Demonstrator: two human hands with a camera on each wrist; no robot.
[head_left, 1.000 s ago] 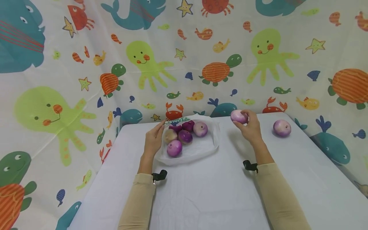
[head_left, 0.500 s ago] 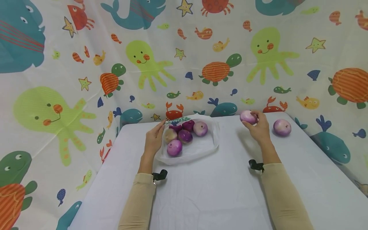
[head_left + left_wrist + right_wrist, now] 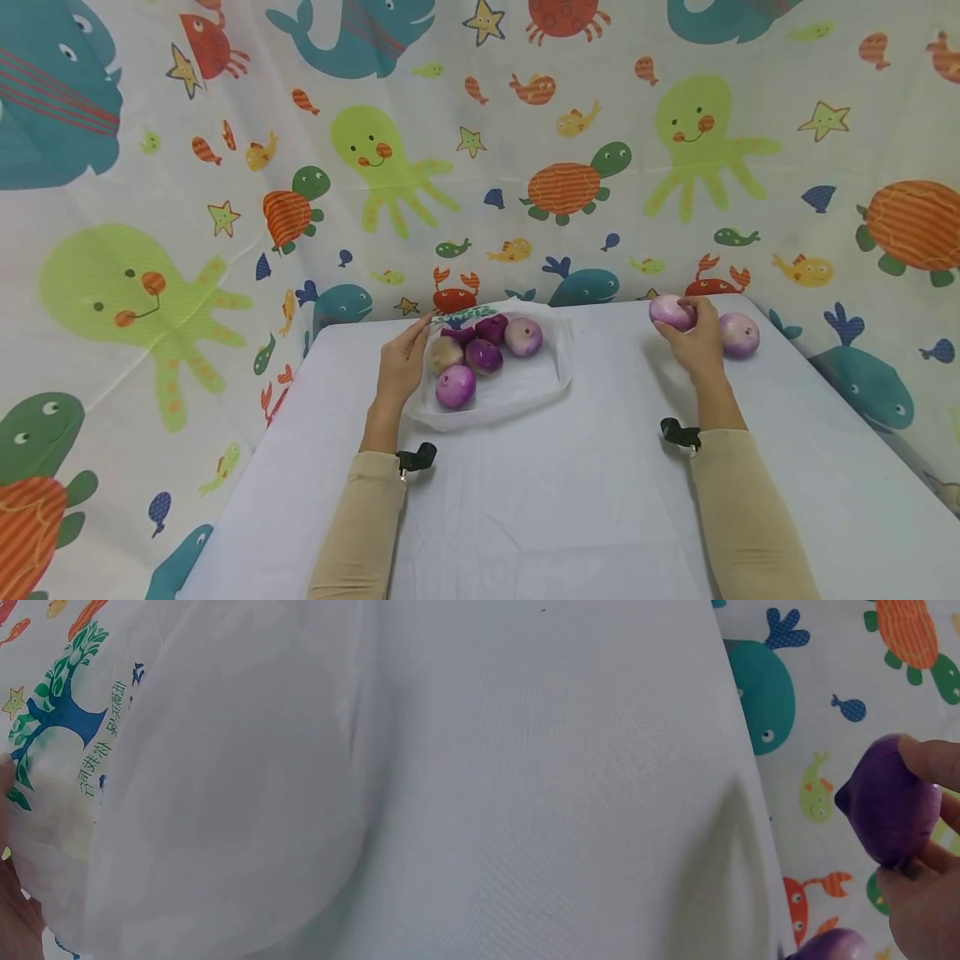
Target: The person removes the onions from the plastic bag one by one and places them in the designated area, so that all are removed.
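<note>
Well, right hand (image 3: pixel 697 339) bent round purple onion (image 3: pixel 670 312), second onion (image 3: pixel 739 336) at three o'clock. Left hand (image 3: pixel 401 364) pinches white bag (image 3: pixel 491 418) at ten o'clock edge, onions (image 3: pixel 483 357) inside.

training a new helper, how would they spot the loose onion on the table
On the white table, find the far right corner, just past the right hand. The pale-purple onion there is the only one neither bagged nor held.

there are eight onions (image 3: pixel 483 357): six in one plastic bag (image 3: pixel 513 415), one held, one loose; also one left hand (image 3: pixel 401 360), one right hand (image 3: pixel 697 342), two sleeves (image 3: pixel 358 525), two wrist cameras (image 3: pixel 424 456), one table (image 3: pixel 570 508).
</note>
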